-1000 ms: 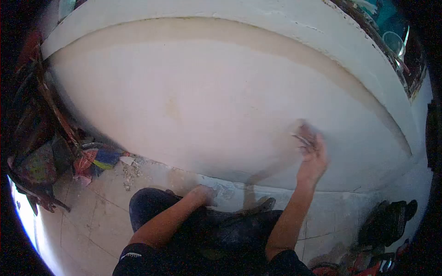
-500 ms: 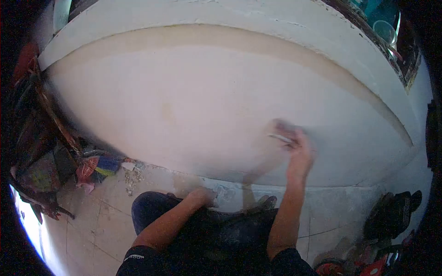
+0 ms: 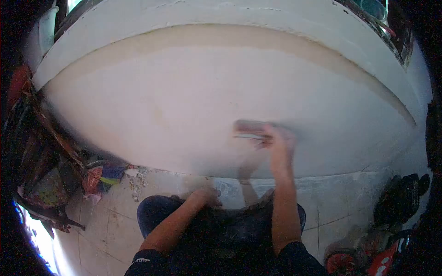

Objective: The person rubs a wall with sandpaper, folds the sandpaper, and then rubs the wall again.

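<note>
My right hand (image 3: 279,138) is closed around a flat, brownish sanding block (image 3: 251,128), blurred by motion. The block is up against the pale wall (image 3: 193,92), and the hand casts a shadow below it. Down by my knees, my left hand (image 3: 207,197) rests with nothing seen in it. Its fingers look loosely apart, though they are small and dim.
A white ledge (image 3: 207,14) juts out along the wall's top. Colourful bags (image 3: 103,177) and rubble lie on the tiled floor (image 3: 101,225) at left, beside dark wooden pieces. At right are a black bag (image 3: 398,200) and red items (image 3: 384,260).
My right hand has moved left along the wall with the sanding block. My left hand stays near my knees, while the camera view has shifted slightly.
</note>
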Available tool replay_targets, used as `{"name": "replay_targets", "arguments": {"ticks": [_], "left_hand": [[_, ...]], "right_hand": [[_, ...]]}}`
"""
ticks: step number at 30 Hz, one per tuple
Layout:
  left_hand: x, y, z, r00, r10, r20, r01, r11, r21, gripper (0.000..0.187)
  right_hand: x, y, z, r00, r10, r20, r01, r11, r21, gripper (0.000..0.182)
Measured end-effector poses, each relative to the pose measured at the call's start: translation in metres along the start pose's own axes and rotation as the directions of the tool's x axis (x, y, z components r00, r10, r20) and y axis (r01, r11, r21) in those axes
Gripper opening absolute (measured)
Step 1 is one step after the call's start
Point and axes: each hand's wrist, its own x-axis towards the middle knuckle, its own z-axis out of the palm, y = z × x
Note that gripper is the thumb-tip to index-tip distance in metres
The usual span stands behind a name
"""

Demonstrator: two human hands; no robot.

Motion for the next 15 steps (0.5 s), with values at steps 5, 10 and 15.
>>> {"name": "replay_targets", "arguments": {"ticks": [5, 10, 15], "left_hand": [[-0.013, 0.011, -0.017, 0.999, -0.016, -0.034, 0.015, 1.0, -0.014, 0.059], [0.0, 0.006, -0.004, 0.999, -0.054, 0.002, 0.054, 0.998, -0.044, 0.06], [0.047, -0.043, 0.071, 0.886, 0.118, -0.448, -0.086, 0.992, 0.091, 0.059]], "right_hand": [[0.006, -0.046, -0.039, 0.958, -0.126, -0.258, 0.172, 0.971, 0.166, 0.036], [-0.022, -0.024, 0.045, 0.989, 0.085, 0.122, -0.082, 0.996, -0.031, 0.036], [-0.016, -0.006, 0.036, 0.987, 0.053, 0.15, -0.059, 0.998, 0.034, 0.029]]}}
